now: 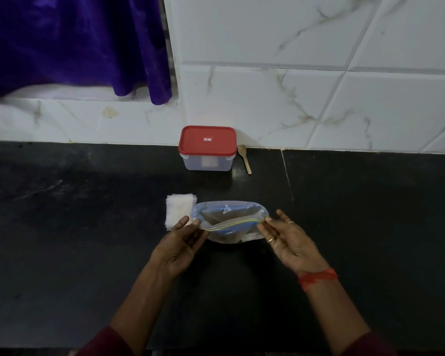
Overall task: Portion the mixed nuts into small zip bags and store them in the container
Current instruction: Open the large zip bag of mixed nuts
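The large clear plastic zip bag with the yellow-green and blue seal strip (231, 222) sits on the black stone counter (88, 227), straight in front of the clear rectangular plastic container with the red lid (207, 148) and well short of it. Dark contents, presumably the mixed nuts, show dimly through the film, though they are too blurred to make out.

The left hand (183, 242) has a pinching grip on the left end of the seal strip, and the right hand (285, 240) pinches the right end, so the mouth is held between the two grips. It looks partly open at the back, but whether the near strip is sealed I cannot tell.

This bag will likely handle as a soft, floppy thing: thin film with no stiffness of its own, slippery to fingertips, with the loose weight sagging at the bottom. The thickened seal strip is the only firm part, so the ends of it are the sensible place to hold. Letting one end go could let the mouth collapse or the bag tip and spill.

The stack of small clear flat zip bags (179, 210) lies nearer than the container and to its left, touching the large bag. These look nearly weightless and may cling together. The small wooden spoon (244, 158) lies just right of the container, whose lid is still on.
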`<state>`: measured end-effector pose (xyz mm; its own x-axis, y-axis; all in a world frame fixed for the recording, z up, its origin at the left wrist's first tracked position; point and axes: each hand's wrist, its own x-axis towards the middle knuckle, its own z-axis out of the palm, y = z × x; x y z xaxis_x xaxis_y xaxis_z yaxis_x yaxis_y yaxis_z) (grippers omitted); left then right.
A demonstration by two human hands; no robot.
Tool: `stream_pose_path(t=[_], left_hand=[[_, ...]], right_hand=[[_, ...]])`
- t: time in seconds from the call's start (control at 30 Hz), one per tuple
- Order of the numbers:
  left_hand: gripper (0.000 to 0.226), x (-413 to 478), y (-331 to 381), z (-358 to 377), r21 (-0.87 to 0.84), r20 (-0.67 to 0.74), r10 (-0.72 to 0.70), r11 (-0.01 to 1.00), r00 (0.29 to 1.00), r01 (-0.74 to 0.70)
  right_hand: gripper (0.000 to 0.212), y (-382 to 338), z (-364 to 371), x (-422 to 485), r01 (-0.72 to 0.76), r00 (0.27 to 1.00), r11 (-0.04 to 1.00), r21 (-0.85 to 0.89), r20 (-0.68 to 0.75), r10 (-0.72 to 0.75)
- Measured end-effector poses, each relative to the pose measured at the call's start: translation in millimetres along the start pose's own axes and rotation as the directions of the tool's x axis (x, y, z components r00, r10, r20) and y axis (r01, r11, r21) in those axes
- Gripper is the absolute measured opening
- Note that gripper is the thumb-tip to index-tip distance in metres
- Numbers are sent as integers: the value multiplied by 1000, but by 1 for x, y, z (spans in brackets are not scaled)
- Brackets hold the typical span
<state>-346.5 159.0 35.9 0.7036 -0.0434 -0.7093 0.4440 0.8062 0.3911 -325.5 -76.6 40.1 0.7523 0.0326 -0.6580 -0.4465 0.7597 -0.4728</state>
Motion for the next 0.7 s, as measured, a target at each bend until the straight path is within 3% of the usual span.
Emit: stream_pose_path(t=[0.13, 0.27, 0.3, 0.4, 0.57, 0.7], left_hand=[[53, 1, -2, 0, -134, 32, 6, 991, 999, -2], [89, 2, -3, -3, -199, 132, 41, 980, 990, -14], [88, 2, -2, -3, -190, 149, 49, 982, 988, -20], [39, 0, 0, -1, -148, 142, 50, 989, 989, -29], [56, 3, -6, -6, -125, 78, 102, 988, 992, -92], [34, -1, -19, -8, 94, -60, 87, 992, 994, -81]], right_hand=[[36, 2, 0, 3, -45, 997, 985, 167, -62, 56], [30, 8, 4, 7, -80, 994, 973, 215, -52, 93], [30, 10, 7, 7, -73, 996, 976, 206, -43, 84], [31, 12, 12, 7, -2, 999, 993, 118, -40, 7], [20, 20, 9, 2, -25, 995, 1000, 0, -99, 24], [16, 33, 3, 2, -77, 986, 986, -145, -157, 54]])
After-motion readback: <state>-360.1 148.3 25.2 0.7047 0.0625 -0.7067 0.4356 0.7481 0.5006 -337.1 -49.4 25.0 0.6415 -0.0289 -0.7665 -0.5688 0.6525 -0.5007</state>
